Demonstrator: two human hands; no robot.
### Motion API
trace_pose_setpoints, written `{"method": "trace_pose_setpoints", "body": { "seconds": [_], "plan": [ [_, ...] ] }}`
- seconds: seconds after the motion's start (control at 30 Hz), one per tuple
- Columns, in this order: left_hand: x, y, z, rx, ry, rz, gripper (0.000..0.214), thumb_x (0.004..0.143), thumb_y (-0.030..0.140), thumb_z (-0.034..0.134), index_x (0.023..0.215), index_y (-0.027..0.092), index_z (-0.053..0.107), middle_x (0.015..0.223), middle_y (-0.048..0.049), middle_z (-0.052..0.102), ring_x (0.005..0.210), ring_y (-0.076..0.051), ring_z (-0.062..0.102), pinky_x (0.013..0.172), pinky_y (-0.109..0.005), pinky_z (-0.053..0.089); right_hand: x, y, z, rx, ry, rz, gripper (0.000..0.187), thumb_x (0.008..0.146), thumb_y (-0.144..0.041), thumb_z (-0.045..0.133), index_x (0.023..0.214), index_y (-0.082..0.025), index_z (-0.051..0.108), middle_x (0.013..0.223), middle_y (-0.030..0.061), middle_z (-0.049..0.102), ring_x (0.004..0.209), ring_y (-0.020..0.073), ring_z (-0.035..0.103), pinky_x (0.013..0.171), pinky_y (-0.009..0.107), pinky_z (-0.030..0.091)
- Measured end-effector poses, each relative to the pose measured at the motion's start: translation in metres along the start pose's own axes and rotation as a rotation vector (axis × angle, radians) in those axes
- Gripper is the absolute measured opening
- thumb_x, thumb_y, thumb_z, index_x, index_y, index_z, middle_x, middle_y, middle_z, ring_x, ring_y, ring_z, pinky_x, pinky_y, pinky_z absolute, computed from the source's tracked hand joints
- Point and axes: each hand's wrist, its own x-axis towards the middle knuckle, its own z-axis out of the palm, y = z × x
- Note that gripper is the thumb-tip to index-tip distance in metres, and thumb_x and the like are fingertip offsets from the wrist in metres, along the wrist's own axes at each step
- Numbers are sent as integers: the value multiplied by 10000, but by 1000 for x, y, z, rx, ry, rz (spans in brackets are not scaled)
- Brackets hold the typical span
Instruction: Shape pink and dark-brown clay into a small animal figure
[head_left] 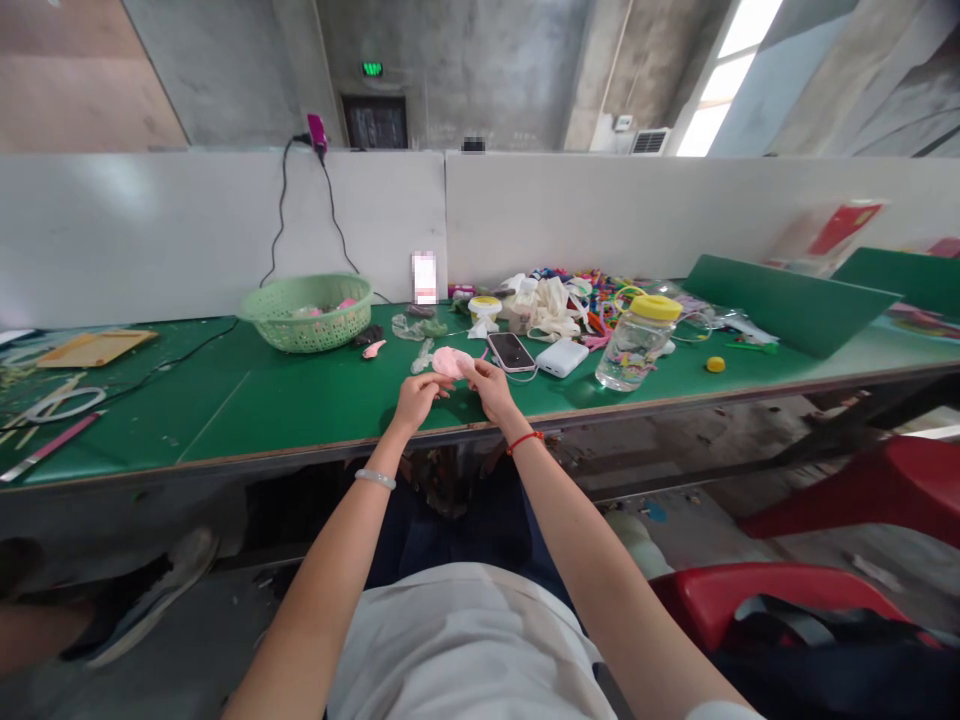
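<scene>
**Speaker one:** Main object?

**Speaker two:** A flat, pale pink rounded piece point(452, 362), soft-looking, perhaps foam or modelling clay, though impossible to confirm from this view. Held in the air just above a long green-topped counter point(300, 400), close to its near edge.

**Speaker one:** And the hands?

**Speaker two:** Both raised together at the piece, neither balled into a fist. The right hand point(491, 392), with a red string bracelet point(523, 441) at the wrist, pinching the right edge between its fingertips. The left hand point(417, 400), with a pale translucent bangle point(375, 479), curled beside the lower left edge; actual contact there impossible to make out.

**Speaker one:** Likely feel and best grip?

**Speaker two:** Probably very light and pliable, easily creased or dented. Safest at the rim, between fingertip and thumb, with gentle pressure.

**Speaker one:** Nearby?

**Speaker two:** Just right of the pink piece, a black smartphone point(510, 351) in a pale case, then a white power bank point(561, 357). Farther right of it, a clear plastic jar with a yellow lid point(639, 342). Well left of it and farther back, a round pale green plastic basket point(306, 313) holding pink scraps.
</scene>
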Motion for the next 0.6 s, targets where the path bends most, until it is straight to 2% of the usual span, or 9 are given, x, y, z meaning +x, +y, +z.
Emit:
{"method": "trace_pose_setpoints", "body": {
  "seconds": [0.13, 0.27, 0.43, 0.6],
  "plan": [
    [-1, 2, 2, 8, -69, -11, 368, 708, 66, 476, 813, 163, 815, 761, -55, 786, 675, -162, 706, 695, -279, 581, 1, 2, -1, 18, 29, -19, 537, 606, -705, 775, 600, -216, 552, 577, -47, 413, 579, 105, 346, 559, 279, 302],
    [-2, 6, 3, 9, -116, -23, 391, 696, 44, 494, 863, 168, 825, 769, -40, 792, 645, -156, 699, 707, -279, 576, 0, 1, 0, 6, -1, -12, 518, 566, -677, 814, 614, -207, 600, 594, -41, 464, 588, 103, 371, 568, 276, 321],
    [-1, 7, 2, -2, -101, -25, 361, 707, 55, 498, 822, 165, 822, 778, -48, 794, 652, -166, 699, 695, -282, 568, 0, 0, 1, -13, -32, 2, 518, 533, -672, 834, 610, -203, 628, 584, -39, 504, 603, 109, 386, 580, 269, 330],
    [-2, 10, 1, -30, -65, -19, 342, 696, 73, 493, 772, 168, 813, 788, -53, 792, 639, -161, 695, 667, -278, 555, -1, -1, 1, -13, -54, 10, 527, 535, -662, 843, 557, -200, 589, 565, -37, 475, 602, 110, 385, 586, 270, 318]
  ]
}}
